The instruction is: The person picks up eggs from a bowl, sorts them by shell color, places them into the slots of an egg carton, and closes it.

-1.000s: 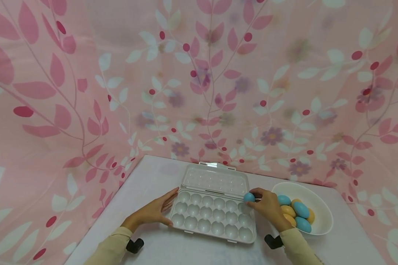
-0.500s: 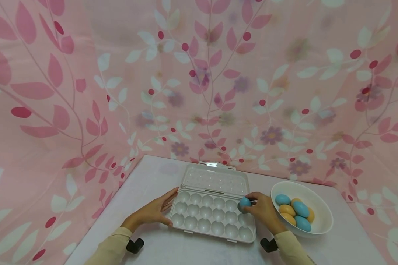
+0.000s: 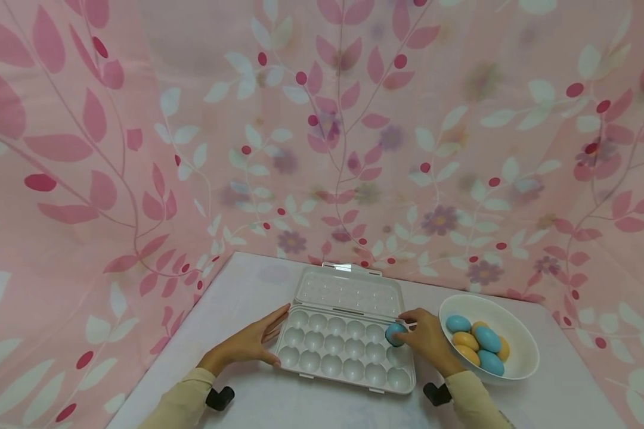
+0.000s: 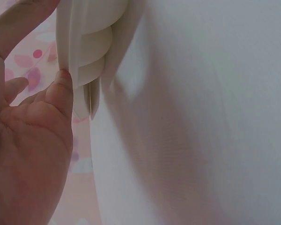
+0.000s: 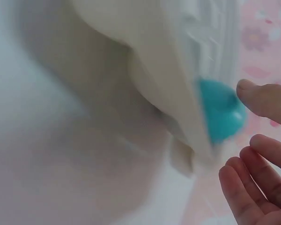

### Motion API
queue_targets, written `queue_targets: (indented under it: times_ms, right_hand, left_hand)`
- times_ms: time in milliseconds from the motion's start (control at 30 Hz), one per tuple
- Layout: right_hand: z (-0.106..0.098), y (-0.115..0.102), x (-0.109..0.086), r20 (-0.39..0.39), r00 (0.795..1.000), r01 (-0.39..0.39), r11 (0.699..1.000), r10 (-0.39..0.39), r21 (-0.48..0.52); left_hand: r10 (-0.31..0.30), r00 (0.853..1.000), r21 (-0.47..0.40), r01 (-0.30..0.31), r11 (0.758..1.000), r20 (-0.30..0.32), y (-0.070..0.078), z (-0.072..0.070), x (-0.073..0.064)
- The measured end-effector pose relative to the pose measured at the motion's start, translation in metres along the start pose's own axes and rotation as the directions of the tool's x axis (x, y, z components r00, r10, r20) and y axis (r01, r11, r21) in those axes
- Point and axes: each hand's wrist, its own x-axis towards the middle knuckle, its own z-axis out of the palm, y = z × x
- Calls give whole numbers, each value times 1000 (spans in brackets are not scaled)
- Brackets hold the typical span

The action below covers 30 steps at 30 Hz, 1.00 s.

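A pale egg carton (image 3: 322,345) lies on the table with its lid folded back and rows of round cups facing up. A blue egg (image 3: 396,335) sits in the back right cup. My right hand (image 3: 429,341) is beside it; in the right wrist view the thumb touches or nearly touches the blue egg (image 5: 221,111), while the other fingers are apart from it. At the carton's left end, my left hand (image 3: 244,342) spreads, thumb near the front corner and fingers farther back. In the left wrist view the little finger touches the carton rim (image 4: 63,42).
To the right of the carton stands a white bowl (image 3: 526,363) holding several blue and yellow eggs (image 3: 487,338). A white cloth (image 3: 257,393) covers the table. Pink floral fabric (image 3: 322,149) hangs behind and at the sides.
The right hand has brought the blue egg down and slightly left into the back right cup, and its fingers have loosened. The left hand has stayed at the carton's end.
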Motion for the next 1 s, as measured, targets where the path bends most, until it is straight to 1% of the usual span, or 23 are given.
queue_targets:
  times_ms: [100, 200, 267, 333, 500, 600, 633, 700, 800, 1000]
  right_hand:
    - [-20, 2, 7, -44, 997, 57, 998, -58, -22]
    - [-44, 7, 18, -85, 989, 119, 991, -125, -69]
    - [-60, 12, 26, -89, 986, 135, 987, -143, -93]
    - [-75, 19, 34, -79, 987, 133, 985, -143, -114]
    - [-105, 41, 46, -6, 996, 84, 978, -87, -190]
    - [-115, 54, 49, 51, 998, 45, 975, -35, -218]
    - [-117, 58, 50, 76, 997, 19, 976, -2, -218]
    - [-118, 65, 50, 123, 991, -19, 977, 46, -214]
    - [-116, 73, 48, 190, 976, -64, 975, 105, -214]
    - [-109, 81, 45, 226, 961, -112, 970, 161, -216]
  left_hand:
    - [0, 1000, 4, 0, 1000, 1, 0, 0, 0]
    - [2, 1000, 10, -2, 1000, -4, -1, 0, 0]
    - [1, 1000, 10, -1, 1000, -7, -1, 0, -1]
    - [4, 1000, 4, -4, 1000, -7, 0, 0, -1]
    - [11, 1000, -5, -11, 1000, -1, 1, -1, -1]
    - [9, 1000, -9, -9, 1000, -1, 2, -1, -2]
    - [8, 1000, -9, -8, 1000, 0, 3, -2, -2]
    - [7, 1000, -6, -7, 1000, 3, 3, -2, -1]
    - [7, 1000, 5, -7, 1000, 8, 2, -2, -1]
    - [-7, 1000, 13, 7, 1000, 2, 1, -3, -1]
